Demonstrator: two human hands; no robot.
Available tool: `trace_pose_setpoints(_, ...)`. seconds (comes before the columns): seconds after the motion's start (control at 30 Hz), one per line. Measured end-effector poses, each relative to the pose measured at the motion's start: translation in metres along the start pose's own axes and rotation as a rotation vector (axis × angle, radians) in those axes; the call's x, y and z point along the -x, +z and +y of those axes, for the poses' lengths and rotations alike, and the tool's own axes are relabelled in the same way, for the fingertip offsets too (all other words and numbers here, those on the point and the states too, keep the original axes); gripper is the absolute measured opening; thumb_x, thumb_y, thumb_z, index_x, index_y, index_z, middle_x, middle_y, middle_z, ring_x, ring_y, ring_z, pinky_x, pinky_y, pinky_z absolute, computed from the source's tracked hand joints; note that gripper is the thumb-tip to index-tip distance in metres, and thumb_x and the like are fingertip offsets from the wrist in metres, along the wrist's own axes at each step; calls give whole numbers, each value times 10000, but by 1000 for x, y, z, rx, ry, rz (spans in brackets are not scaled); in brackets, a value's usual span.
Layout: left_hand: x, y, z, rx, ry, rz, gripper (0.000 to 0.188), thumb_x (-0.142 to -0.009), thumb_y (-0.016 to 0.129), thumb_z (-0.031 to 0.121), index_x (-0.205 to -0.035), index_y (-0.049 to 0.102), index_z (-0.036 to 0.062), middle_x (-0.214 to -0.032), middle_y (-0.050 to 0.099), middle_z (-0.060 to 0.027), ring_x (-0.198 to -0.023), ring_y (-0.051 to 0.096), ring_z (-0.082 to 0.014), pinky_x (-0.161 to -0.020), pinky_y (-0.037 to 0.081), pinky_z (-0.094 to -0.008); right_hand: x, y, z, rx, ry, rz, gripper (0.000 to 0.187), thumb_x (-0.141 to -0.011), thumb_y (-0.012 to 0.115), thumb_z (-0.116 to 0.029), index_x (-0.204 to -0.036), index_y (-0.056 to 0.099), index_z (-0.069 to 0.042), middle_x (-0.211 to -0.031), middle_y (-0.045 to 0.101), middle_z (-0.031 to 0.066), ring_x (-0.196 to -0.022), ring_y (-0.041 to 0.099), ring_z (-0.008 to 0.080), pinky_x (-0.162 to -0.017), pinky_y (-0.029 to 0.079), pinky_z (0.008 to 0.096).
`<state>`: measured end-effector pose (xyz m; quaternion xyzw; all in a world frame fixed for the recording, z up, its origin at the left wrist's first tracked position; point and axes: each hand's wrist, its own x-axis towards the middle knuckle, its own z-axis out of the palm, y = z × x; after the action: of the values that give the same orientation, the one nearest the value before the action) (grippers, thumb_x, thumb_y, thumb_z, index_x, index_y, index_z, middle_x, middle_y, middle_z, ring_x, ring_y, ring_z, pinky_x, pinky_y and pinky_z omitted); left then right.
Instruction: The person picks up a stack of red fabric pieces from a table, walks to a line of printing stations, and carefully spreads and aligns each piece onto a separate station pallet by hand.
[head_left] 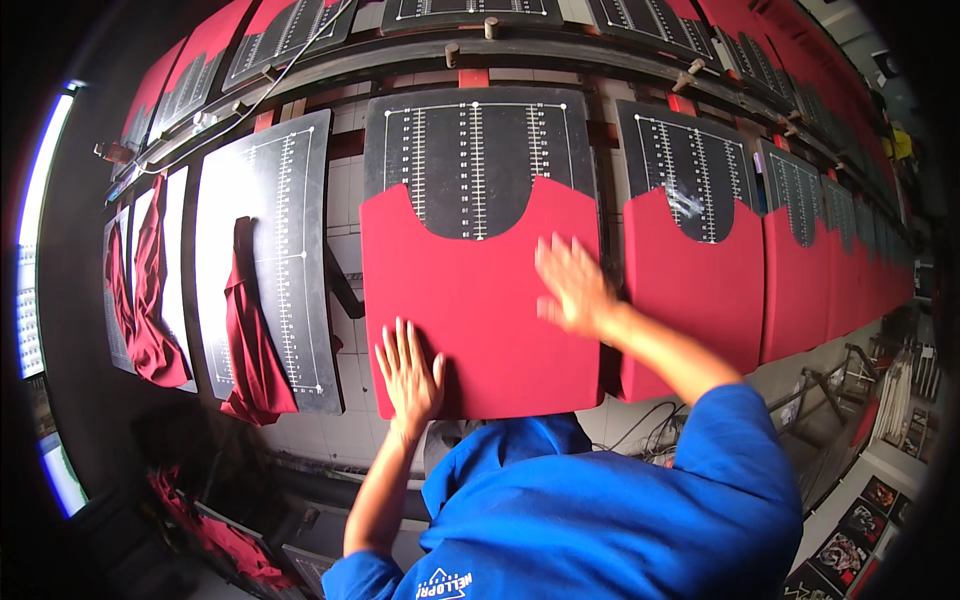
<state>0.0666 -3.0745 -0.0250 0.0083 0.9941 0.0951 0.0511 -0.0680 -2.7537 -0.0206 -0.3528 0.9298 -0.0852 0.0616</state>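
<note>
A red cut fabric panel [480, 310] with a scooped neckline is spread over a dark printing board [510, 150] straight in front of me. White ruled scales show on the bare upper part of the board. My left hand [408, 372] lies on the panel's lower left, fingers stretched out and pointing away from me. Near the panel's upper right edge is my right hand [573, 285], fingers extended, slightly blurred, on or just above the cloth. Neither hand holds anything.
To the left, a board [265, 180] carries a crumpled red cloth piece [252, 340], and another bunched red cloth [150, 300] lies beyond. On the right, a board with a red panel [690, 290] begins a row of similar ones. A metal rail [560, 58] with pegs runs behind.
</note>
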Motion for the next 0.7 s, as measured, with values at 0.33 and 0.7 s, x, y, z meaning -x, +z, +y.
trace_pose_setpoints(0.33,-245,9,15,-30,157,241,765,-1004,377,512,-1514,230,-39,-1589,238,-203,-1492,177,-336,-1215,122,-465,112,56,-169,-41,-62,-117,795,-922,464,-615,-1502,365,-82,-1577,316,101,-1473,249,275,-1194,175,502)
trace_pose_setpoints(0.7,-107,-55,-4,803,262,-92,597,-998,526,337,-1494,338,62,-1584,169,-248,-1481,163,-382,-1196,174,-490,-93,140,-326,-886,-429,9,371,-836,627,-352,-1025,690,-39,-1069,676,213,-1070,614,350,-964,440,504)
